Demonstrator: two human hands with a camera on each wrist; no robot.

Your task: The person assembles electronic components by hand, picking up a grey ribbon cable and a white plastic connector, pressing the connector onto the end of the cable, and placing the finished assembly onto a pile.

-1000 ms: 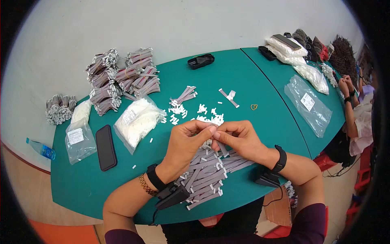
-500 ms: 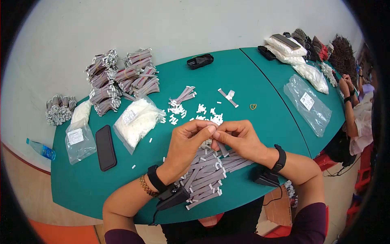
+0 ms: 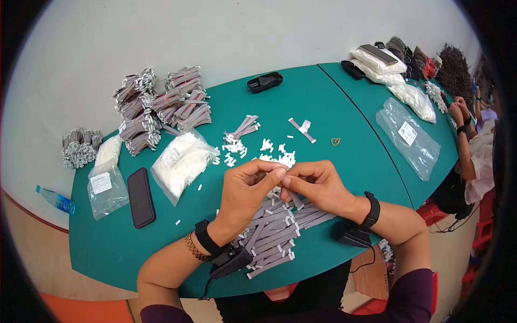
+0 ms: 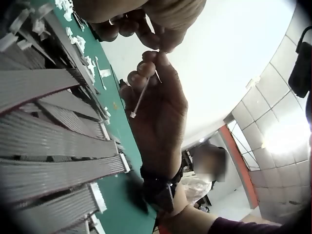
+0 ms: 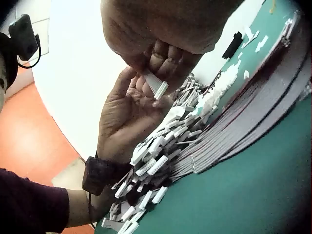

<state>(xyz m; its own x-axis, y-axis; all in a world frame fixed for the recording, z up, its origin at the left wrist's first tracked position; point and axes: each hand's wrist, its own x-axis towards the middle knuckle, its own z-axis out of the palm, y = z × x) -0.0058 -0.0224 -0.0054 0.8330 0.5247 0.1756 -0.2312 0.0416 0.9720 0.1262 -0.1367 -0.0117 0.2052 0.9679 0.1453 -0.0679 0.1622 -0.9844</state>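
Over the pile of grey ribbon cables [image 3: 272, 231], the left hand [image 3: 246, 188] and right hand [image 3: 318, 185] meet at their fingertips. The right hand pinches a short grey ribbon cable [image 5: 155, 84]; its white connector hangs free below the fingers in the right wrist view. Thumb and forefinger of the left hand pinch at the cable's other end, which the fingertips hide. In the left wrist view the cable [image 4: 142, 97] appears edge-on below the right hand [image 4: 161, 114]. Small white connectors [image 3: 288, 158] lie just beyond the hands.
Left of the hands are a bag of white parts [image 3: 182, 161], a phone [image 3: 141, 197] and stacked cable bundles [image 3: 142, 113]. A black case [image 3: 265, 82] lies at the back, rubber bands [image 3: 335, 141] and an empty bag [image 3: 409, 137] to the right. Another person sits far right.
Both hands stay together with their fingertips pinched, and the left hand has shifted very slightly. The head view has tilted a little.
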